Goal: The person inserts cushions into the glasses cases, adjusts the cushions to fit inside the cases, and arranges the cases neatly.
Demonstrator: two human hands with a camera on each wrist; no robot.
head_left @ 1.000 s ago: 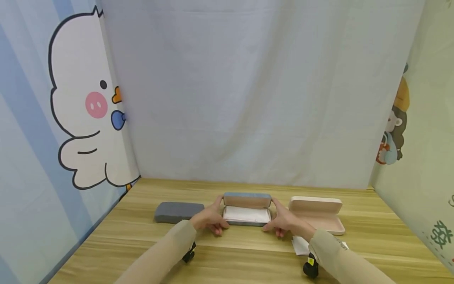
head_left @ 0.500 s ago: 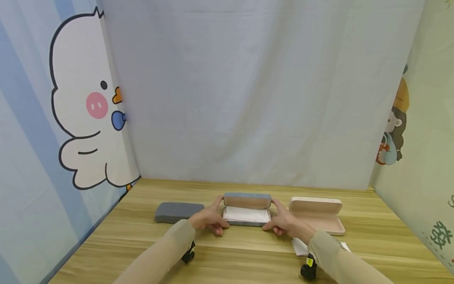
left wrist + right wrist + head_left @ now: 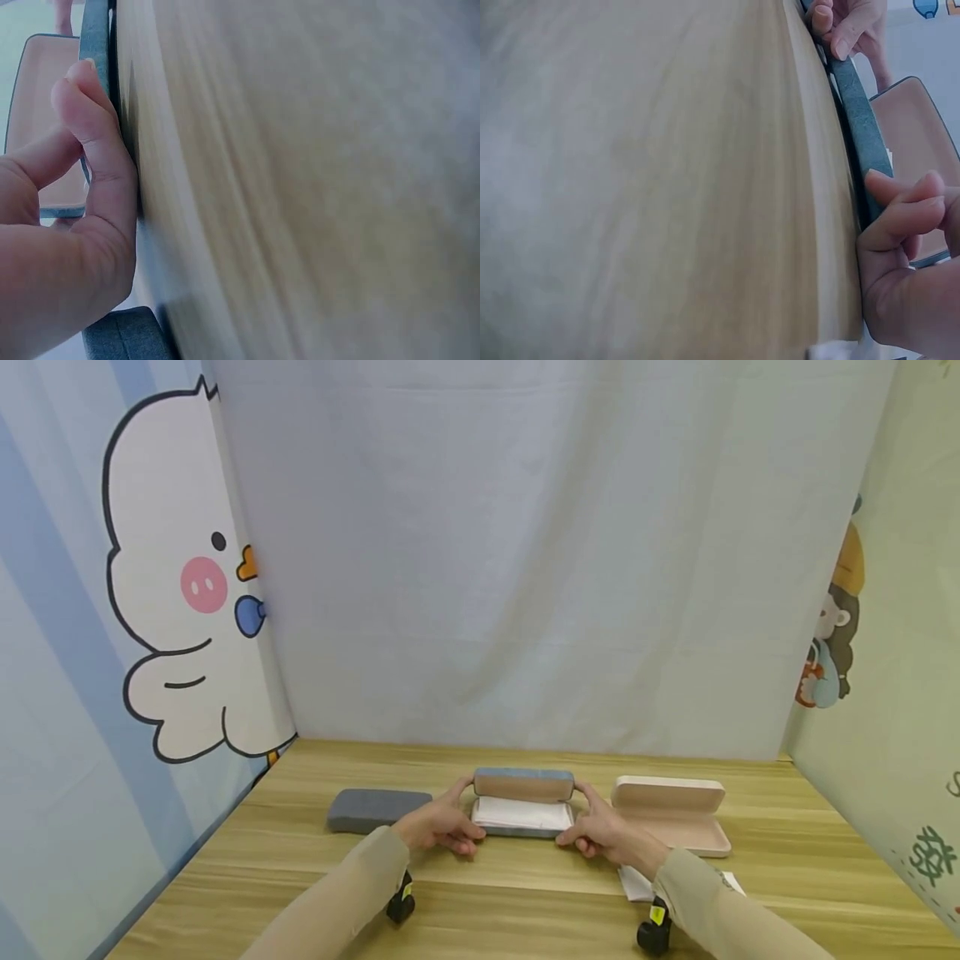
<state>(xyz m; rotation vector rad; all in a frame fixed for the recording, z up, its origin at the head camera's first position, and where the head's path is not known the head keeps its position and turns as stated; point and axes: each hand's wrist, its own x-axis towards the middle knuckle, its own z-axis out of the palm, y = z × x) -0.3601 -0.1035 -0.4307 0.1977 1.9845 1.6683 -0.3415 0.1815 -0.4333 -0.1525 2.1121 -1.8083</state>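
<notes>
A blue-grey glasses case (image 3: 522, 789) stands with its lid raised in the middle of the table, its pinkish lining showing. Inside its base lies a folded white cloth (image 3: 522, 813). My left hand (image 3: 441, 827) holds the case's left end, one digit at the front corner and another up at the lid's side. At the right end, my right hand (image 3: 606, 828) grips in mirror fashion. In the left wrist view, fingertips press at the case's front edge (image 3: 95, 30); the right wrist view shows both hands along the front edge (image 3: 859, 112).
A closed grey glasses case (image 3: 375, 808) lies left of my left hand. Beyond my right hand sits a cream glasses case (image 3: 667, 793), lid up. A white cloth (image 3: 636, 885) lies partly under my right forearm. A pale curtain (image 3: 510, 568) hangs behind the wooden table (image 3: 517, 902).
</notes>
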